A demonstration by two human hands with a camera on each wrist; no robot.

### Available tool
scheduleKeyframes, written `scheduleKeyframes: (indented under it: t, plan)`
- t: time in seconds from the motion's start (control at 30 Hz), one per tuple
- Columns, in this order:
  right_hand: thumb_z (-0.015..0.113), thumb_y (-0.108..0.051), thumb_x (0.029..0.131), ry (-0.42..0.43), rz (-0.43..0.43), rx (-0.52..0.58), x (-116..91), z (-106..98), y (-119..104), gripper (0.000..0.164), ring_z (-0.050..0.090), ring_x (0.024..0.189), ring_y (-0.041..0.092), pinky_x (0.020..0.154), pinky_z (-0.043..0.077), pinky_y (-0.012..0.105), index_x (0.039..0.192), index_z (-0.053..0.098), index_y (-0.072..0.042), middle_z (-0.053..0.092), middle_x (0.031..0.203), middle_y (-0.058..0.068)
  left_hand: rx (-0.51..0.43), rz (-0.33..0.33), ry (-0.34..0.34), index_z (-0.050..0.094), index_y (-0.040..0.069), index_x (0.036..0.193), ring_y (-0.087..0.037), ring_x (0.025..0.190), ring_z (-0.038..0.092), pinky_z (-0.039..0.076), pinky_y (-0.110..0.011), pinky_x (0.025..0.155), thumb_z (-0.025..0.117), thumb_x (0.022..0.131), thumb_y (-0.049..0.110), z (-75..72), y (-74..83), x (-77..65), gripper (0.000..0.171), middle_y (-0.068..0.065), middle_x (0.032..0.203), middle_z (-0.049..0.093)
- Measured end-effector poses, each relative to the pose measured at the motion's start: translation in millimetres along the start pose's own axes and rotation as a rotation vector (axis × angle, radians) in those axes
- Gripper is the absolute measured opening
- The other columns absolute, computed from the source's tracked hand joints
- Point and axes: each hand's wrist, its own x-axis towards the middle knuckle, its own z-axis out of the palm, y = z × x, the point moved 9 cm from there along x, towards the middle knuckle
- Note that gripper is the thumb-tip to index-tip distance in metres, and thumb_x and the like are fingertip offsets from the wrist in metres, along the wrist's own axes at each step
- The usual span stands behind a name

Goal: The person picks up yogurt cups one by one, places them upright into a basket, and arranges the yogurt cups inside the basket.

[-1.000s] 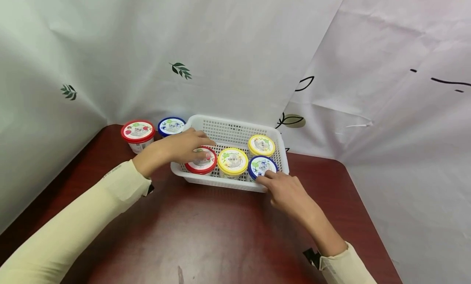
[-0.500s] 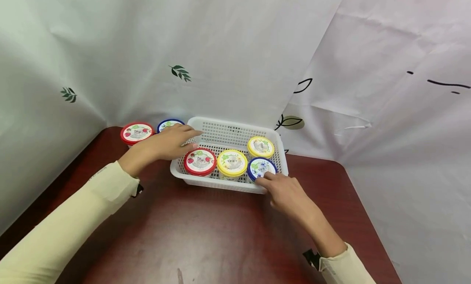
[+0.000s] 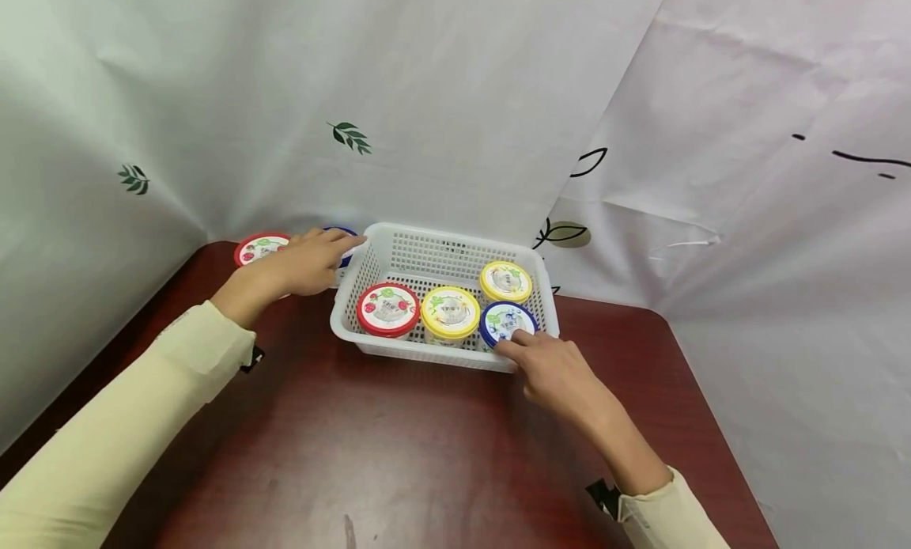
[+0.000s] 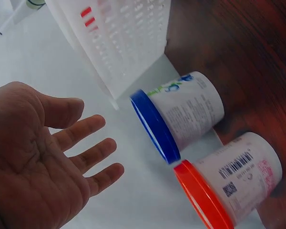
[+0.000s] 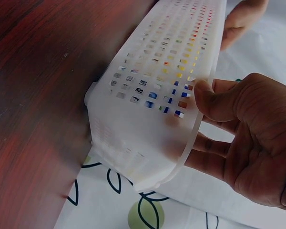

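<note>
My left hand (image 3: 309, 263) hovers above the blue-lidded tub (image 4: 188, 112), left of the basket. Its fingers are extended and hold nothing, and the left wrist view shows a gap between them and the lid. Beside that tub stands a red-lidded tub (image 4: 240, 179), partly covered by the hand in the head view. My right hand (image 5: 257, 143) grips the near right rim of the white perforated basket (image 5: 133, 138), thumb outside and fingers inside. In the basket are a red-lidded tub (image 3: 387, 308), two yellow-lidded tubs (image 3: 450, 312) and another blue-lidded tub (image 3: 507, 321).
The basket stands toward the back of a dark red wooden table (image 3: 398, 454). A pale curtain (image 3: 455, 122) with leaf prints hangs close behind it. More fabric (image 3: 797, 296) borders the right side.
My left hand has moved left from over the red-lidded tub inside the basket, past the basket's left rim. The right hand has stayed on the rim, and the tubs have not moved.
</note>
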Motion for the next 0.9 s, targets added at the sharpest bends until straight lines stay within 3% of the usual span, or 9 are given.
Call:
scheduleKeyframes:
  t: [0.23,0.57,0.77,0.9]
  plan:
    - [0.078,0.001,0.091,0.008,-0.006,0.000,0,0,0,0.040,0.071,0.084,0.023,0.056,0.048,0.037,0.119,0.079,-0.027,0.073,0.101,0.000,-0.015,-0.039,-0.007,0.042,0.001,0.171,-0.064,0.154,0.041,0.029,-0.085,0.125,0.061,0.108,0.011,0.5,-15.1,-2.4,0.066,-0.034,0.169,0.047]
    - [0.078,0.001,0.091,-0.002,0.002,0.001,0,1,1,0.041,0.072,0.085,0.024,0.057,0.051,0.038,0.121,0.079,-0.027,0.074,0.103,0.000,-0.045,-0.111,-0.032,0.040,0.000,0.171,-0.064,0.156,0.034,0.024,-0.086,0.126,0.080,0.101,0.030,0.0,-36.3,-6.5,0.086,-0.037,0.170,0.041]
    - [0.078,0.001,0.091,0.007,-0.002,-0.002,0,0,0,0.041,0.071,0.084,0.023,0.057,0.050,0.037,0.120,0.079,-0.027,0.074,0.102,0.000,-0.008,-0.163,-0.052,0.036,-0.002,0.172,-0.066,0.156,0.030,0.024,-0.085,0.126,0.085,0.098,0.029,3.0,-50.6,-9.0,0.094,-0.038,0.171,0.039]
    - [0.078,0.002,0.090,0.014,-0.004,-0.001,0,0,0,0.041,0.070,0.082,0.024,0.057,0.049,0.037,0.119,0.079,-0.027,0.073,0.101,0.000,-0.009,-0.200,-0.060,0.026,-0.003,0.175,-0.067,0.157,0.026,0.022,-0.085,0.126,0.087,0.096,0.030,6.1,-62.2,-9.9,0.106,-0.039,0.174,0.032]
